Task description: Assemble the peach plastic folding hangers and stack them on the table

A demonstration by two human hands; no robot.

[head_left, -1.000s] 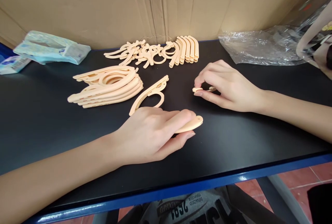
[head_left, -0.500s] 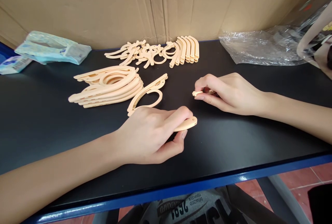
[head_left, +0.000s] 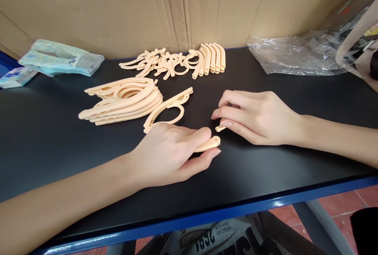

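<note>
The left hand's (head_left: 169,154) fingers grip a beige strip (head_left: 209,144), its holed tip pointing toward three o'clock. The right hand's (head_left: 256,117) fingers, narrowly parted, pinch a small beige piece (head_left: 219,128) at that tip's twelve o'clock. From the left hand, a ringed frame (head_left: 171,104) lies at twelve, a stack (head_left: 118,107) at ten, upon the counter (head_left: 280,170).

the black table (head_left: 260,174) carries stacked cream parts (head_left: 124,107), a loose pile of smaller parts (head_left: 169,65), packets (head_left: 62,58) and a clear bag (head_left: 291,54).

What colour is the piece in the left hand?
The piece in the left hand is pale peach; it shows best in the head view.
</note>
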